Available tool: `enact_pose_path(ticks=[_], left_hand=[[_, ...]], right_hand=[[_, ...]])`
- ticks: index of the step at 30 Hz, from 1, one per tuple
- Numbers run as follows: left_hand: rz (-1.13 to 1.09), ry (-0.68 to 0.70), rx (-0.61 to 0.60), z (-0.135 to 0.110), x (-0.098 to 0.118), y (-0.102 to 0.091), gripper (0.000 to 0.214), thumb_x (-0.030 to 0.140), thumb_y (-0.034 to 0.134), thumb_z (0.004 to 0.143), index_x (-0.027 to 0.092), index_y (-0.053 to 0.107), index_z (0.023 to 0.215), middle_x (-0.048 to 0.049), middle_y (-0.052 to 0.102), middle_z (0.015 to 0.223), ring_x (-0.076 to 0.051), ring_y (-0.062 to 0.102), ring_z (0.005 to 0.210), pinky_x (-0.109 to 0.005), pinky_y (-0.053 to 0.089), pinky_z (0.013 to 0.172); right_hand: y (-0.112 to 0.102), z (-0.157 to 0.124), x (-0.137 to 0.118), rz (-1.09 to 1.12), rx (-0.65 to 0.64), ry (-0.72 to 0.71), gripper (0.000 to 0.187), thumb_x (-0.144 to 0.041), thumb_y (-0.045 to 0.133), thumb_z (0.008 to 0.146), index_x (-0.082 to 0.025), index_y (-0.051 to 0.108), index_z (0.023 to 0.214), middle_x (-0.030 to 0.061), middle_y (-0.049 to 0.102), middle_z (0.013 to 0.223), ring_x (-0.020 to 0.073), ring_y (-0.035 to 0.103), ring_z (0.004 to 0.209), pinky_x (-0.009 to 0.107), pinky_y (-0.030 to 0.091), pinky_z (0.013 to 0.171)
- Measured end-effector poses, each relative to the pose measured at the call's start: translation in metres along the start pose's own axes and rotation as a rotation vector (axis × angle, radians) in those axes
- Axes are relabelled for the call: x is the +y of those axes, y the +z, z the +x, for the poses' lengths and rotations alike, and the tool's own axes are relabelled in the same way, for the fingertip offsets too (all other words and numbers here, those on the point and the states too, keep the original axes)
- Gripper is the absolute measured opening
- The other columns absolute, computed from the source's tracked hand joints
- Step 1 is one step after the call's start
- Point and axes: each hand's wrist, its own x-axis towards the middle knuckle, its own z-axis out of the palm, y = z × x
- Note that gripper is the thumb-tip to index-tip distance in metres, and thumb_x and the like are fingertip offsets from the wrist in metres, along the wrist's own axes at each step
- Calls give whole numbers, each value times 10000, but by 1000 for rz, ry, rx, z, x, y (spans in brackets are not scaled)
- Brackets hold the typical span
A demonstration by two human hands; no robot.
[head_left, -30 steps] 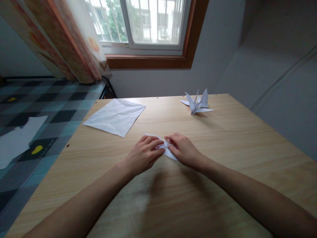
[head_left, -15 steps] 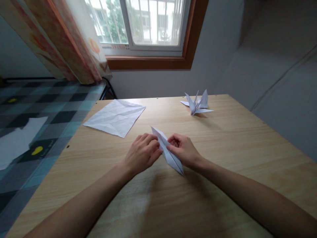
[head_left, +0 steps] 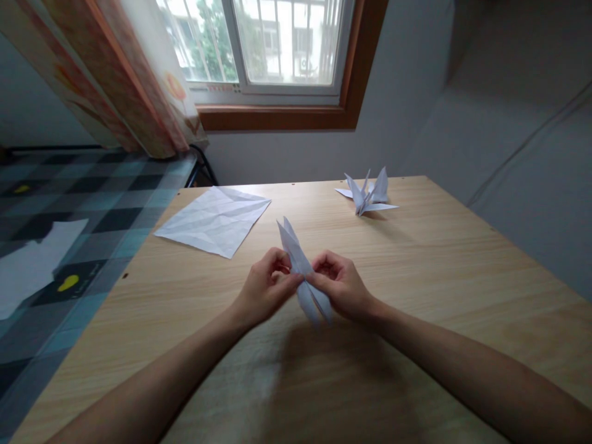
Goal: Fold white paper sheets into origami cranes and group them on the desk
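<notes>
Pinching a narrow folded paper piece at its waist from both sides, above the middle of the table and lifted clear of the wood. Grasping the piece's left edge with the left hand, grip closed on the paper between thumb and curled fingertips. Grasping the right edge with the right hand, grip likewise clenched on the paper, knuckles up. Holding the piece steeply tilted, with one pointed end up and away toward the table's far edge and the other end down toward the table's near side, split there into two slim flaps just above the tabletop. Reaching in with both bare forearms from the table's near edge, one on each side of a soft shadow on the wood. Lying flat on the table's far left part, a creased white sheet, unfolded, one corner toward the table's middle. Standing on the table's far right part, well apart from both hands, a finished paper crane with wings raised. Beyond the table's far edge, a grey wall and a wood-framed window. Hanging beyond the table's far left corner, a patterned orange curtain. Left of the table, a checked blue-grey cloth with a loose white paper on it.
</notes>
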Motion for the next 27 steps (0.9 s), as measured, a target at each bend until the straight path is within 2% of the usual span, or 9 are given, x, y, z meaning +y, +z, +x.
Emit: enact_pose_path(ticks=[2,6,7,9,12,17,20,23,27], left_hand=[[-98,-6,16,1,1,1,282,326,693,805,201,440,802,39,554,705,-83,491,573,-206,391,506],[-243,-53,44,3,5,2,309,266,736,758,191,436,755,44,577,690,-80,511,590,-201,403,536],[-267,-64,46,4,6,2,310,256,739,751,190,436,746,44,583,686,-79,515,588,-200,405,540],[-286,-77,43,4,7,2,305,244,741,741,188,441,730,50,582,663,-78,516,575,-199,403,539],[-278,-91,47,4,6,2,287,232,737,736,186,454,718,57,570,631,-75,514,559,-193,393,531],[-298,-109,52,5,2,2,269,212,739,730,185,477,786,66,584,637,-67,531,552,-170,381,509],[-350,-154,64,6,3,2,339,213,755,719,202,456,876,86,602,638,-62,544,520,-160,387,498],[-401,-191,77,8,4,0,413,224,781,699,211,433,921,73,654,704,-77,598,546,-177,448,527],[-345,-197,41,10,3,-2,357,239,785,703,185,471,863,58,645,665,-84,617,564,-179,470,533]], right_hand=[[-1,0,2,-15,-7,-20,265,-410,755,785,-194,603,769,5,616,778,138,578,713,282,486,671],[-2,3,6,10,39,-69,304,-396,789,746,-188,577,681,64,619,1090,197,624,995,343,516,846],[-2,3,6,35,34,-55,302,-391,794,739,-189,575,684,63,623,1087,198,630,990,344,521,839],[-2,4,8,75,15,0,273,-372,794,734,-198,583,731,33,645,915,164,640,833,308,527,733],[-1,4,8,76,61,52,270,-311,805,705,-207,581,815,-37,588,693,111,572,631,244,475,598],[-1,6,7,84,82,63,315,-286,778,691,-215,548,894,-67,565,633,94,532,564,210,416,525],[-1,6,6,79,83,65,293,-277,758,701,-205,557,902,-75,550,611,83,508,535,203,395,506],[-2,7,7,72,100,65,293,-286,765,699,-199,569,900,-70,561,617,85,519,536,208,404,510],[-1,7,6,63,126,51,281,-328,781,703,-198,594,867,-46,590,655,99,559,577,229,454,555]])
